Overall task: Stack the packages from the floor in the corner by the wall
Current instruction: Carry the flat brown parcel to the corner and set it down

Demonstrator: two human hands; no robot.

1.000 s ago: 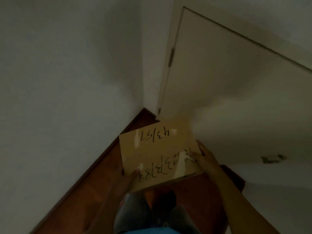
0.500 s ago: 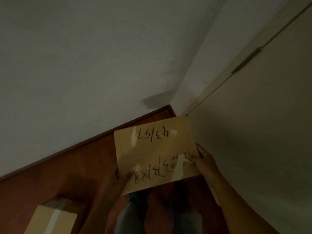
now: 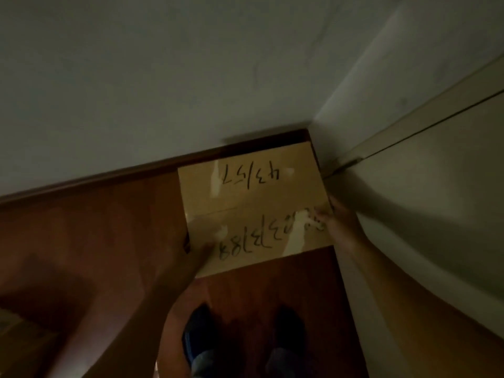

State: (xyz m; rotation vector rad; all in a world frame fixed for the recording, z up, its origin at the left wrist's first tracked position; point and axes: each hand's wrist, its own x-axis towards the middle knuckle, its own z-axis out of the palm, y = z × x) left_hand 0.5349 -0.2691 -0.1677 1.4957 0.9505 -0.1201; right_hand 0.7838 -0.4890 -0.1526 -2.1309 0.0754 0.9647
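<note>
A flat brown cardboard package [image 3: 253,203] with black handwritten numbers and strips of tape sits low in the corner, its far edge close to the dark baseboard [image 3: 114,174]. My left hand [image 3: 188,252] grips its near-left corner. My right hand [image 3: 341,216] holds its right edge beside the door. Whether the package rests on the floor or hangs just above it, I cannot tell.
A white wall [image 3: 163,77] runs along the back and a pale door [image 3: 436,186] closes the right side. The floor [image 3: 95,241] is reddish wood. My two dark shoes [image 3: 199,334] stand below the package. Another cardboard box [image 3: 16,331] shows dimly at the lower left edge.
The package has gone down and forward into the corner, held in both hands. My view has tilted down, so my shoes now show and the other box has slid to the left edge.
</note>
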